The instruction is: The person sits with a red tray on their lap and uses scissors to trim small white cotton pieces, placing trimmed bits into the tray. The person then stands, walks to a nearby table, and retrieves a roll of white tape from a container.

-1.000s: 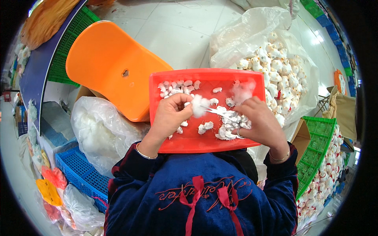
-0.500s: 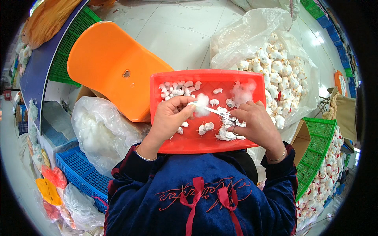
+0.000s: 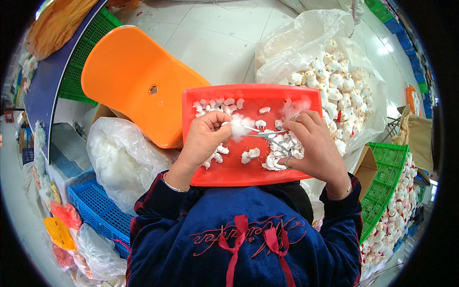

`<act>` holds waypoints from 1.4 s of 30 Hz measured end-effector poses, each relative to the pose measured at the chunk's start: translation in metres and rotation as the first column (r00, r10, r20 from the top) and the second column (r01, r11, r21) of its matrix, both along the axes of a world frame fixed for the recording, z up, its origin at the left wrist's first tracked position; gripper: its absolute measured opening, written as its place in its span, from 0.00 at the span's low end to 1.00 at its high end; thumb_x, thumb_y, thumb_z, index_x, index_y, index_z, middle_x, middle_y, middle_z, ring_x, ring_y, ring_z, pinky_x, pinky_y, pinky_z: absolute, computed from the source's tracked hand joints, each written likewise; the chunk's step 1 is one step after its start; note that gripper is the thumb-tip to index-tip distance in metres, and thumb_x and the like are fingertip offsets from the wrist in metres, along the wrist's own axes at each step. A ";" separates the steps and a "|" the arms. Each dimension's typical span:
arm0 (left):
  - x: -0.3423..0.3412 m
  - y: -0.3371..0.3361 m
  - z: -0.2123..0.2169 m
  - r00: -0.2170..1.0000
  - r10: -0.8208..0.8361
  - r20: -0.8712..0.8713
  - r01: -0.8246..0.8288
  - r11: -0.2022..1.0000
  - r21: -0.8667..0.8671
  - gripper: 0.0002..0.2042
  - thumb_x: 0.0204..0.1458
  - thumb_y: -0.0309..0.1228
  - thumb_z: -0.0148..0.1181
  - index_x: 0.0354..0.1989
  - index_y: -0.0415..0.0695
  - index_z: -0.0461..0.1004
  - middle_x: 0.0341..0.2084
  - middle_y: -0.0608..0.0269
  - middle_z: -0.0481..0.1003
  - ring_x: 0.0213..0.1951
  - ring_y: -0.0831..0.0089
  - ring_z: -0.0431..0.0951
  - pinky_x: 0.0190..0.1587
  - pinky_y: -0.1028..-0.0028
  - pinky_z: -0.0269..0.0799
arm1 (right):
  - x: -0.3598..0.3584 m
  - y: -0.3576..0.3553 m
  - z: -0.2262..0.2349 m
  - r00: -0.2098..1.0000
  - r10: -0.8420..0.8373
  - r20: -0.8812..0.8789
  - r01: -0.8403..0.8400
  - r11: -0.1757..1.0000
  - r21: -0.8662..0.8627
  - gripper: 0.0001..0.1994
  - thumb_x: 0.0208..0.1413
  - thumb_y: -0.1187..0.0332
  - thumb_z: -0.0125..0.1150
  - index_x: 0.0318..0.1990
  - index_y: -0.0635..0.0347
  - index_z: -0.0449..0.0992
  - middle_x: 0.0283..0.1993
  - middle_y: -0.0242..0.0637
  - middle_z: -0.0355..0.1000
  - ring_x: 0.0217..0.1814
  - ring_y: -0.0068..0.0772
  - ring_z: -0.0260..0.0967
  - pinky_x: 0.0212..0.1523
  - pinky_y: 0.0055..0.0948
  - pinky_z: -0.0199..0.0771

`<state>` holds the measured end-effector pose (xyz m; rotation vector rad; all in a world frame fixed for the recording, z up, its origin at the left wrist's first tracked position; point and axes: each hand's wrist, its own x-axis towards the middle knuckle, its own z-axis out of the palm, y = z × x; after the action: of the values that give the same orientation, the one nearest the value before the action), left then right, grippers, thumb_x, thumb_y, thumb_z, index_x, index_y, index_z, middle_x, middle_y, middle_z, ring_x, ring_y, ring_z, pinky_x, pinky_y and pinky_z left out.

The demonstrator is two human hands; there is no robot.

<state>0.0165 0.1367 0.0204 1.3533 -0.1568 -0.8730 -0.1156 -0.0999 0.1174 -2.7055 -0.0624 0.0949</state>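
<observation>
My left hand (image 3: pixel 200 138) is closed in a pinch over the red tray (image 3: pixel 229 178), holding a tuft of white fluffy stuffing (image 3: pixel 240 128). Any small piece under its fingertips is mostly hidden. In my right hand (image 3: pixel 318 148) are metal forceps (image 3: pixel 265 135) with scissor-like ring handles, the thumb at one ring. Their jaws stand apart, tips at the stuffing. Small white stuffed pieces (image 3: pixel 217 106) fill the tray's far left corner. A heap of flatter white pieces with loose threads (image 3: pixel 283 150) lies beneath my right hand. More fluff (image 3: pixel 297 106) is in the far right corner.
An orange stool (image 3: pixel 138 81) stands at the far left, beside a clear bag of stuffing (image 3: pixel 119 158). Beyond the tray at right, a plastic bag (image 3: pixel 296 43) holds many white stuffed figures (image 3: pixel 339 91). Blue (image 3: pixel 103 205) and green (image 3: pixel 385 174) crates flank me.
The forceps' jaws and handles have spread apart, and my right hand has opened wider around them. The tuft has shifted slightly left and down with my left hand.
</observation>
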 end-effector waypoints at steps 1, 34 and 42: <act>-0.002 -0.002 0.002 1.000 -0.009 -0.007 0.009 1.000 -0.001 0.06 0.59 0.25 0.61 0.42 0.37 0.78 0.28 0.67 0.79 0.25 0.85 0.75 0.29 0.82 0.72 | 0.001 0.003 -0.001 0.999 0.015 0.031 -0.014 1.000 -0.021 0.26 0.38 0.64 0.76 0.49 0.59 0.77 0.49 0.40 0.71 0.58 0.46 0.65 0.55 0.41 0.66; -0.013 0.002 0.005 0.993 -0.038 0.113 0.037 0.999 0.009 0.09 0.61 0.26 0.62 0.47 0.39 0.81 0.32 0.67 0.80 0.30 0.85 0.78 0.31 0.83 0.73 | 0.004 0.002 -0.011 0.977 0.051 -0.208 -0.036 0.997 0.074 0.16 0.44 0.63 0.75 0.41 0.57 0.83 0.34 0.36 0.75 0.42 0.42 0.72 0.45 0.41 0.68; -0.006 0.001 -0.008 0.999 0.026 -0.034 -0.029 0.996 -0.081 0.07 0.60 0.27 0.62 0.42 0.36 0.78 0.31 0.64 0.80 0.27 0.83 0.77 0.29 0.81 0.74 | -0.003 -0.003 -0.017 0.997 0.013 -0.077 -0.011 0.999 0.034 0.21 0.42 0.67 0.72 0.47 0.56 0.79 0.43 0.38 0.74 0.54 0.44 0.69 0.51 0.42 0.66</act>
<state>0.0102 0.1378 0.0129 1.2622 -0.1466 -0.8561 -0.1181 -0.1028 0.1005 -2.6657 -0.0565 0.1995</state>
